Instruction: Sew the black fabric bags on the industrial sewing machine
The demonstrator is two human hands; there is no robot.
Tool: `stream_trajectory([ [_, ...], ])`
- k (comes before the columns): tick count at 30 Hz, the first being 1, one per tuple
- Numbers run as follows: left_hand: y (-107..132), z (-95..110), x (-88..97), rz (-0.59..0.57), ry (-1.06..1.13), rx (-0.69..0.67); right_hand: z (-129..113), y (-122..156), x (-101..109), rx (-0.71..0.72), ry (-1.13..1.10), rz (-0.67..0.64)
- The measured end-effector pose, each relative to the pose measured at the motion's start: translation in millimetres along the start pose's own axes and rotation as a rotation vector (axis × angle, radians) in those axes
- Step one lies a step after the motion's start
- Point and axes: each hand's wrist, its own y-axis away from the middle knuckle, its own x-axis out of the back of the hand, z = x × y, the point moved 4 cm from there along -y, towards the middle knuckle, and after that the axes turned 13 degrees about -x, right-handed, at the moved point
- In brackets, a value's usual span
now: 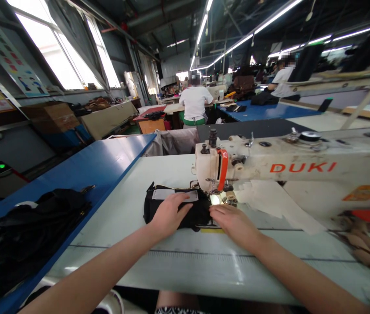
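A black fabric pouch (pixel 154 209) with a zipper along its far edge lies on the pale sewing table (pixel 119 205). A grey strip (pixel 162 194) sits on its upper side. My left hand (pixel 171 214) rests on top of the pouch, fingers stretched out. At the pouch's right end, my right hand (pixel 232 221) has its fingers pressed together on the fabric, close to the lit needle area. The head of the white sewing machine (pixel 209 168) stands just beyond, and its presser foot is partly hidden.
White sheets (pixel 266 198) lie under the machine arm. A dark pile of bags (pixel 37 231) covers part of the blue table (pixel 113 159) at left. A ruler strip (pixel 185 256) runs along the front. A person in a white shirt (pixel 195 102) sits ahead; another is farther right.
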Motion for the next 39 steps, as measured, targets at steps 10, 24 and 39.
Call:
stream_trajectory([
  [10, -35.5, -46.6, -8.7, -0.055, 0.101, 0.15, 0.0, -0.3, 1.1, -0.028, 0.022, -0.023],
  [24, -46.7, -42.5, -23.0, 0.4, 0.186, 0.407, -8.2, -8.1, 1.3, 0.03, -0.084, -0.068],
  [39, -32.4, -19.1, -39.3, 0.309, 0.31, 0.458, -16.1, -12.6, 6.8, 0.044, -0.079, -0.098],
])
